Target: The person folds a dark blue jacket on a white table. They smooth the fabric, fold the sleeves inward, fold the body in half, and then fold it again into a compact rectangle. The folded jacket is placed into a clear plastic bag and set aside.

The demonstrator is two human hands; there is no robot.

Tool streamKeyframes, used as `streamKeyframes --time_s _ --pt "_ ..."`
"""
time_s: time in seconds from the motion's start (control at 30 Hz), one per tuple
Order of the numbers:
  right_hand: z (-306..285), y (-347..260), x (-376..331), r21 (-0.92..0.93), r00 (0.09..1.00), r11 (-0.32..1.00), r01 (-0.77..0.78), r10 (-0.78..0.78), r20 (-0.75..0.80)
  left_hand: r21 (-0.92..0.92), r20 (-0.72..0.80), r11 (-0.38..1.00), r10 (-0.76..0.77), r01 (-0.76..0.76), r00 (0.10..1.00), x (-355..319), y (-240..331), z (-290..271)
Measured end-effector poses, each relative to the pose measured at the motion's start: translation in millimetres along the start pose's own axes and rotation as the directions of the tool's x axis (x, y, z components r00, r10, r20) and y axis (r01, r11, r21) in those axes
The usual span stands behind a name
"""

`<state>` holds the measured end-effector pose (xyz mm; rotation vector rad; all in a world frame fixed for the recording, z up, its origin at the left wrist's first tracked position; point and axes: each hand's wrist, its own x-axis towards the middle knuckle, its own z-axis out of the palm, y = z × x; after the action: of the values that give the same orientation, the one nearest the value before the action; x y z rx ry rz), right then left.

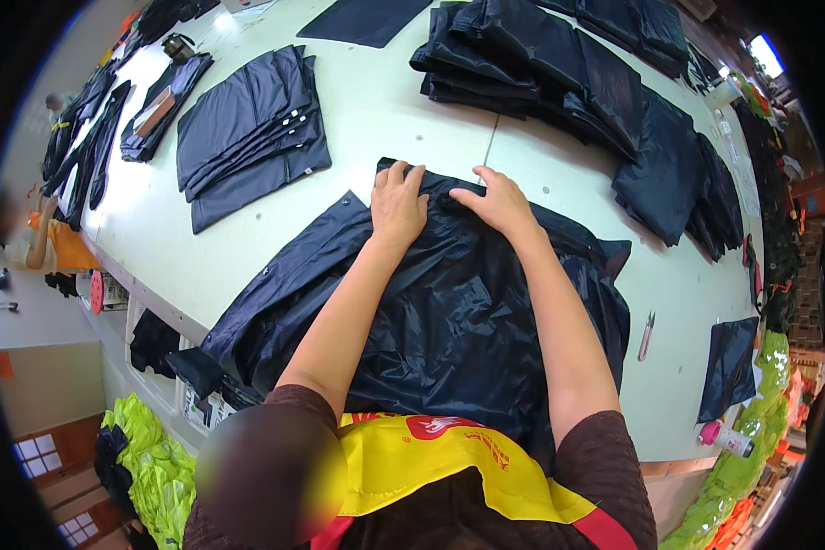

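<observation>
A shiny dark navy garment with snap buttons along one edge lies spread and wrinkled on the table before me. My left hand rests on its far edge, fingers slightly bent and apart on the cloth. To the right along the same edge, my right hand has its thumb and forefinger spread wide; its other fingers are partly hidden. The garment's near side reaches down to my yellow apron. Both forearms extend over the cloth.
On the pale table, a folded dark stack stands left and a bigger pile far right. Thread snips lie right of the garment. A pink-capped bottle is by the right edge. Another person is at far left.
</observation>
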<state>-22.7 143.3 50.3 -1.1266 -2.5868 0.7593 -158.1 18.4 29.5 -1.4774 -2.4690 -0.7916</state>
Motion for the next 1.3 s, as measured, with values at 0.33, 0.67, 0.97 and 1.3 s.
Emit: streamKeyframes --time_s 0.33,0.67,0.97,1.3 --pt "26 1 19 0.057 0.976 0.995 -0.079 0.065 0.21 -0.728 0.589 0.236 -0.264 0.644 0.764 22 -42 -3" --pt "21 -31 21 -0.239 0.958 0.965 -0.104 0.162 0.236 -0.759 0.634 -0.06 -0.299 0.648 0.714 22 -37 -2" --pt "35 -8 21 -0.203 0.991 0.979 -0.008 0.035 0.13 -0.129 -0.077 0.926 -0.367 0.356 0.927 16 -44 3" --pt "31 -7 17 -0.135 0.991 0.991 -0.02 0.037 0.127 -0.164 -0.034 0.882 0.442 -0.441 0.896 12 -16 26"
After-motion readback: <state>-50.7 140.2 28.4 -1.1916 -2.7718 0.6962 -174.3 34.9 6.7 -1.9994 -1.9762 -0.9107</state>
